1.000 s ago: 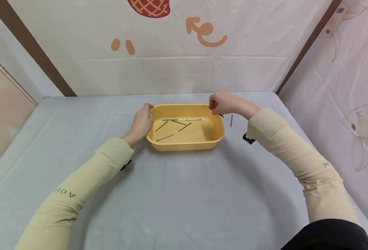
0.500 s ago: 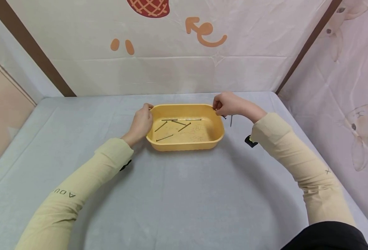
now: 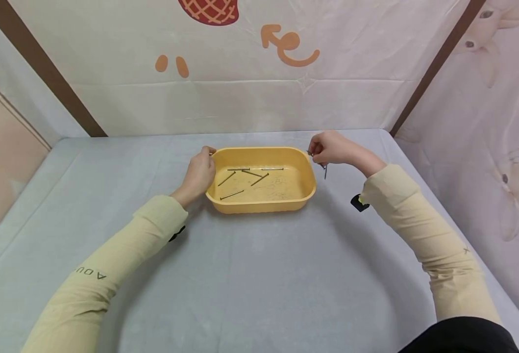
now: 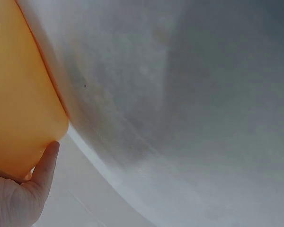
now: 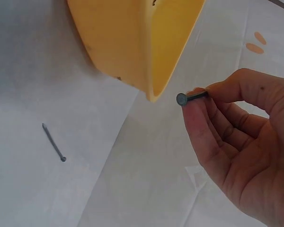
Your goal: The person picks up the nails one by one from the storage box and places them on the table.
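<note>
A yellow plastic basin [image 3: 261,203] sits on the cloth-covered table with several nails [image 3: 260,180] scattered over its floor. My left hand [image 3: 199,172] grips its left end by the rim; in the left wrist view the thumb [image 4: 47,163] lies against the outer wall. Just off the basin's back right corner, my right hand [image 3: 333,147] pinches a nail [image 5: 195,96] between thumb and fingertips, its flat head sticking out. Another nail [image 5: 53,143] lies on the table right of the basin, below that hand in the head view.
Pale blue-grey cloth [image 3: 259,274] covers the table. A printed fabric wall [image 3: 241,108] rises behind the table's back edge, and another printed sheet [image 3: 475,147] hangs along the right side.
My right hand has drawn away to the right from the basin's right rim, still pinching the nail, and nears the loose one. The left hand and basin stay put.
</note>
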The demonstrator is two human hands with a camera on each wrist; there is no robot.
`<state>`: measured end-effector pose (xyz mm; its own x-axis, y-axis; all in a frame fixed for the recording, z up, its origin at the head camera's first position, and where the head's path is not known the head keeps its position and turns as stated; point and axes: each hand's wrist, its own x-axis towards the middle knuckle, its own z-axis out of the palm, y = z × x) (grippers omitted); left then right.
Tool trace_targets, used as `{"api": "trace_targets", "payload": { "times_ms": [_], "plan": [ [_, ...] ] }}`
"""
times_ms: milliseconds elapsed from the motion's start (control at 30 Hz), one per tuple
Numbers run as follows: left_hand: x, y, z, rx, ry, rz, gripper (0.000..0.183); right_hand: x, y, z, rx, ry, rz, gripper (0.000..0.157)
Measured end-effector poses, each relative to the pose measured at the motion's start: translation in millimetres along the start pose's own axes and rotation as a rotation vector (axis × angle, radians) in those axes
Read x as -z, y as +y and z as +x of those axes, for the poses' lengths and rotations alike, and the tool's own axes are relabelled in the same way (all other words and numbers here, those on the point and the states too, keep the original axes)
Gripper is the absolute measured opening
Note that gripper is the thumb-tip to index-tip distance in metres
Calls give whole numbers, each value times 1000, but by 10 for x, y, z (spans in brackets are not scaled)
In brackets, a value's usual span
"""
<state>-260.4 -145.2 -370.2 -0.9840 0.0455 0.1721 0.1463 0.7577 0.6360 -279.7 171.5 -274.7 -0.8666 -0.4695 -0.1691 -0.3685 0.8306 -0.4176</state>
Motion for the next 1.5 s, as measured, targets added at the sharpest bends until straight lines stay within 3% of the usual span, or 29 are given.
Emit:
{"api": "trace_targets", "payload": {
  "times_ms": [967,1500],
  "plan": [
    [-2,-3,1,-24,10,9,36,7,283,-154,-80,50,89,16],
    [-7,11,2,-3,-4,13,37,-115,523,-151,-122,113,121,19]
  ]
}}
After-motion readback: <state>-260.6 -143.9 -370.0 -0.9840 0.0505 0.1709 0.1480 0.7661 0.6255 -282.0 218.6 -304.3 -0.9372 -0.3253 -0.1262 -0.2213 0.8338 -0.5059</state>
